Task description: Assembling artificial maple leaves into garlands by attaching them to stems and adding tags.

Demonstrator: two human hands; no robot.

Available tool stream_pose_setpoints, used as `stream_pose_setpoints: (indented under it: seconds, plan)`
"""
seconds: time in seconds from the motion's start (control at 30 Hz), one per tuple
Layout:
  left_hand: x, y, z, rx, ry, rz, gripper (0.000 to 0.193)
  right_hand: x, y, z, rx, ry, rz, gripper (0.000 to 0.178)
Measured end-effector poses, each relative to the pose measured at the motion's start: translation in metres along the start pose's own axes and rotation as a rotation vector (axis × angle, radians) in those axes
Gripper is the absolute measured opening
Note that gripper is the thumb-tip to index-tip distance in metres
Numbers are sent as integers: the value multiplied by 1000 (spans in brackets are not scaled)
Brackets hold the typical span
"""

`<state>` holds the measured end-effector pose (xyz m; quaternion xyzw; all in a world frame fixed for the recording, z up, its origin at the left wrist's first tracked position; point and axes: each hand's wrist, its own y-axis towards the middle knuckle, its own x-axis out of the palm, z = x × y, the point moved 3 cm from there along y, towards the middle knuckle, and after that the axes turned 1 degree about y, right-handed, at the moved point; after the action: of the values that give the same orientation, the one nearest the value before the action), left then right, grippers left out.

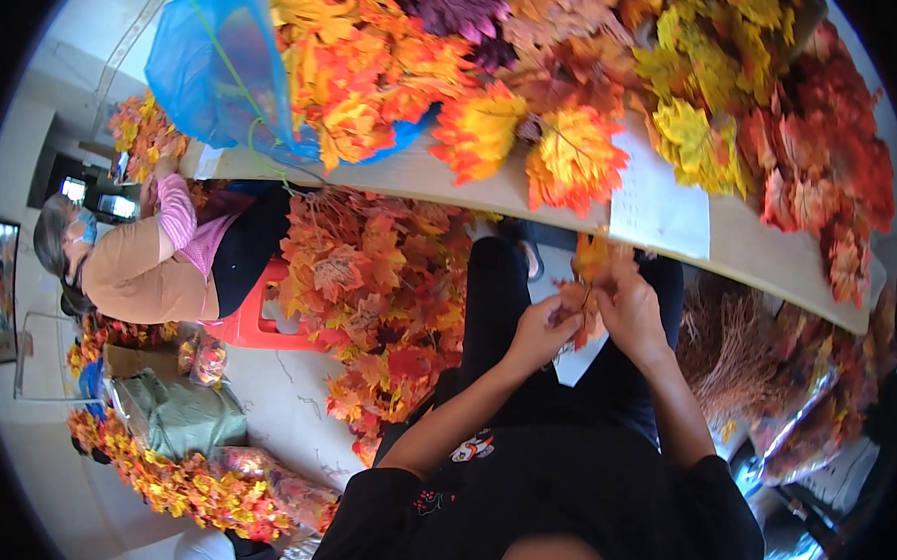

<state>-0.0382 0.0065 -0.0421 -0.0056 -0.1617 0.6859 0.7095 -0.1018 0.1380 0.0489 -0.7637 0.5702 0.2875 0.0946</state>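
Observation:
Just below the table edge, above my lap, both hands are closed on a small sprig of artificial maple leaves [592,258]. My left hand [539,334] pinches its lower, brownish-orange part. My right hand [630,306] grips it beside the upper orange leaf, its fingertips partly covering the stem. On the table above my hands lie bunches of artificial leaves: a yellow-orange bunch [576,155], a yellow-green bunch [697,141] and a dark red bunch [825,146].
A white sheet of paper [662,204] lies on the table [532,196]. A blue plastic bag [213,60] stands at its left. Heaped orange leaves [378,297] hang left of my legs. Bare brown stems [731,342] are at the right. A co-worker [149,257] sits on a red stool [251,321].

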Motion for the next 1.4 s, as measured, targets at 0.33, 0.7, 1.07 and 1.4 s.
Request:
stream_pose_setpoints:
  seconds: [0.33,0.7,1.07,1.4]
  plan:
    - [-17,18,-3,-87,-183,200,9,-13,266,-182,-549,-173,315,24]
    - [-26,-4,-15,3,-192,277,9,51,359,-176,-423,-176,412,23]
    - [-37,6,18,102,-391,331,4,-44,176,-203,-554,-153,349,17]
    - [-14,28,24,-397,-414,108,15,-24,-27,-41,-253,-602,-160,5]
